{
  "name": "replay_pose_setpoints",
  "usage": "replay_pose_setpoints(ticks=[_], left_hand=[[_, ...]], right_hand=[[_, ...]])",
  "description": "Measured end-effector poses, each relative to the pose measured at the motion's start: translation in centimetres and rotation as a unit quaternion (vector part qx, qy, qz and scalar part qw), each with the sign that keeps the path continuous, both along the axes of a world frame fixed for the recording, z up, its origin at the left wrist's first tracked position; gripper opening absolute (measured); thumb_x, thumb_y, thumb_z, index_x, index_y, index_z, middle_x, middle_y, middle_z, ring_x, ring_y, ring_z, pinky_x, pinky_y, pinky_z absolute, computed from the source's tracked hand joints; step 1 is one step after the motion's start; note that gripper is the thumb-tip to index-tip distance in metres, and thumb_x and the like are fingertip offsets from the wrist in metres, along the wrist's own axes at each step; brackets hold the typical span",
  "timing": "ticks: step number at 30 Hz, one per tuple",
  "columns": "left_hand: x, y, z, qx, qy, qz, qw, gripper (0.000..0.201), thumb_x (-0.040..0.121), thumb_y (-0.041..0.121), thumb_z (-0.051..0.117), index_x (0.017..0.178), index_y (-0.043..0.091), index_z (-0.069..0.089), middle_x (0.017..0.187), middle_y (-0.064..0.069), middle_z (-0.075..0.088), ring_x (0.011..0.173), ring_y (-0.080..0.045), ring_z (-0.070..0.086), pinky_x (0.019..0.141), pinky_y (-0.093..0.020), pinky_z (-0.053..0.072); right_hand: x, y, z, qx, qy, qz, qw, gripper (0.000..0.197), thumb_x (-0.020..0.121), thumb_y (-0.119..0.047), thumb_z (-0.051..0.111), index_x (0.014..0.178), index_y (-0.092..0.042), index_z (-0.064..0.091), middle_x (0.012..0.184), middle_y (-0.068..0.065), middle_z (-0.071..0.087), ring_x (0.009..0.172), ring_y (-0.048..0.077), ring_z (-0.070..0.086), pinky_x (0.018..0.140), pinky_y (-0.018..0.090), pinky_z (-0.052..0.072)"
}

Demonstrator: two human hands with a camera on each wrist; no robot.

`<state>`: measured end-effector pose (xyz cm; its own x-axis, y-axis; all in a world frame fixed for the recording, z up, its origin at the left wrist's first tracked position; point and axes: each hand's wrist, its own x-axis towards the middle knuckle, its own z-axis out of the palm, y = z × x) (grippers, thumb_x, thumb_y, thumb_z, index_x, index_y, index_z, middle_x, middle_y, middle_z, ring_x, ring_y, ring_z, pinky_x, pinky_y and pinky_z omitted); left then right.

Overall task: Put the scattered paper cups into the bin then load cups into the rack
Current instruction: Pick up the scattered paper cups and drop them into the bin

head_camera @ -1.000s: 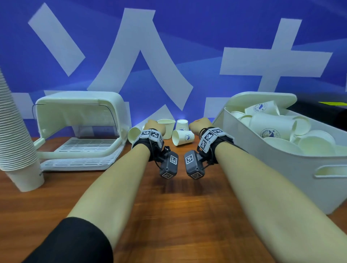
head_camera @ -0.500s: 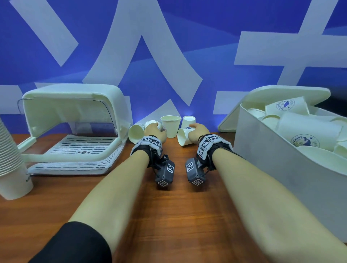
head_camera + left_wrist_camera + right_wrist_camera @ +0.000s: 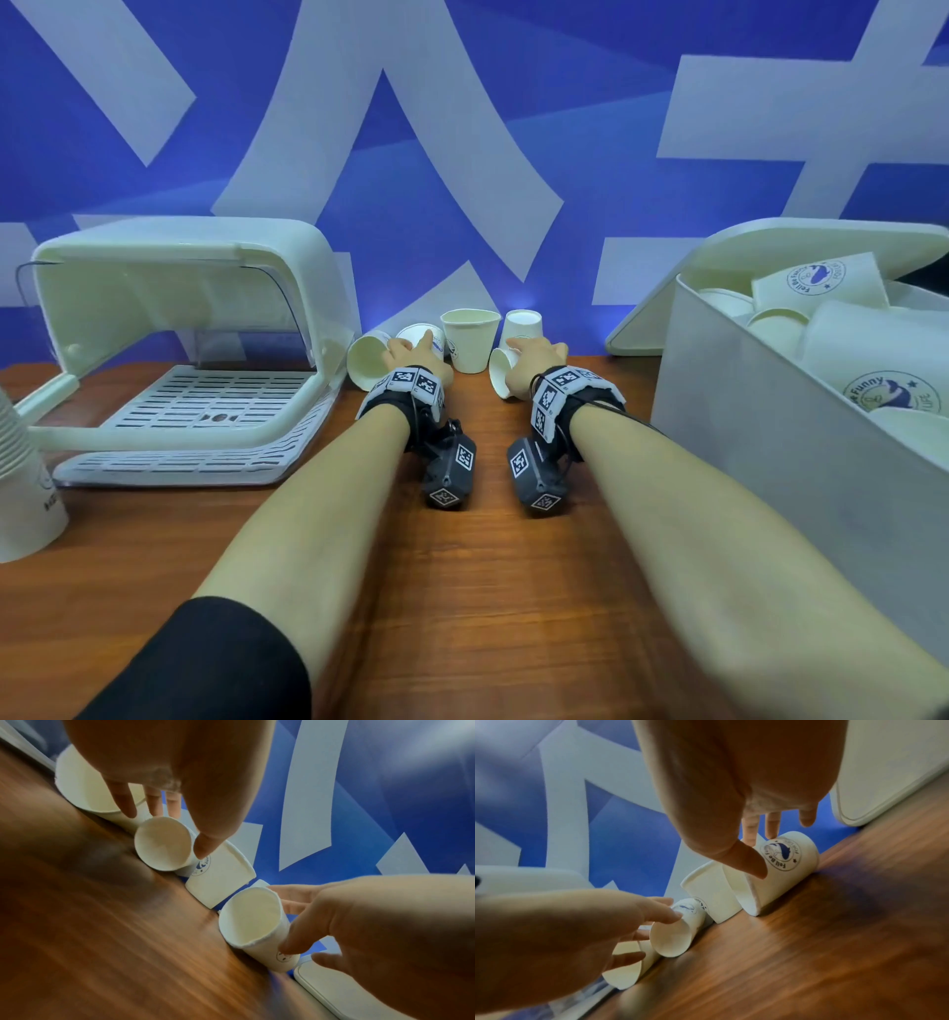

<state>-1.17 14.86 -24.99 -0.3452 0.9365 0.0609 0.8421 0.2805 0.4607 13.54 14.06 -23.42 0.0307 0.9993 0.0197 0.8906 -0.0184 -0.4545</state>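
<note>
Five cups lie or stand at the back of the desk [image 3: 462,591] between the rack [image 3: 195,411] and the bin [image 3: 770,437]; the left hand [image 3: 416,354] reaches over a tipped cup [image 3: 164,845], fingers [image 3: 203,845] spread and straight, thumb touching it; the right hand [image 3: 534,360] arches over another tipped cup [image 3: 780,874], thumb on its side, fingers loosely extended, not yet gripping; an upright cup [image 3: 470,339] stands between the hands; the bin holds many cups.

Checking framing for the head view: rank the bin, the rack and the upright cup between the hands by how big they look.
1. rack
2. bin, cut off by the frame, so possibly larger
3. upright cup, clearly smallest
</note>
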Motion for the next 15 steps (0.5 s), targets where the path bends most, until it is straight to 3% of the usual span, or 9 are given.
replay_pose_setpoints(ticks=[4, 8, 10, 15], left_hand=[[0.4, 0.5, -1.0, 0.022, -0.033, 0.023, 0.999, 0.045, 0.098, 0.030, 0.038, 0.143, 0.030, 0.036, 0.143, -0.016, 0.026, 0.128, -0.032, 0.028, 0.106, -0.041, 0.027], [0.9, 1.2, -1.2, 0.029, -0.070, 0.018, 0.997, 0.048, 0.091, 0.029, 0.051, 0.138, 0.029, 0.039, 0.140, -0.015, 0.031, 0.130, -0.031, 0.029, 0.105, -0.042, 0.029], [1.2, 1.4, -1.0, 0.028, -0.091, 0.023, 0.995, 0.048, 0.090, 0.030, 0.054, 0.136, 0.028, 0.040, 0.141, -0.015, 0.033, 0.130, -0.032, 0.035, 0.105, -0.042, 0.032], [0.8, 2.0, -1.1, 0.039, -0.121, 0.056, 0.990, 0.031, 0.093, 0.031, 0.052, 0.122, 0.022, 0.049, 0.131, -0.017, 0.038, 0.110, -0.037, 0.053, 0.092, -0.042, 0.045]], right_hand=[[-0.4, 0.2, -0.2, 0.024, -0.080, -0.006, 0.997, 0.044, 0.094, -0.021, 0.048, 0.137, -0.027, 0.049, 0.136, 0.007, 0.037, 0.126, 0.029, 0.028, 0.101, 0.038, 0.035], [-0.5, 0.6, -0.5, 0.034, -0.107, -0.002, 0.994, 0.040, 0.093, -0.024, 0.052, 0.133, -0.023, 0.053, 0.137, 0.008, 0.039, 0.126, 0.029, 0.031, 0.104, 0.039, 0.032], [-0.3, 0.8, -0.6, 0.029, -0.100, 0.006, 0.995, 0.040, 0.091, -0.024, 0.056, 0.131, -0.021, 0.054, 0.135, 0.008, 0.045, 0.127, 0.028, 0.033, 0.105, 0.041, 0.030], [0.0, 1.3, -0.5, -0.019, -0.095, 0.010, 0.995, 0.050, 0.082, -0.026, 0.070, 0.129, -0.020, 0.052, 0.130, 0.007, 0.052, 0.129, 0.028, 0.038, 0.112, 0.047, 0.022]])
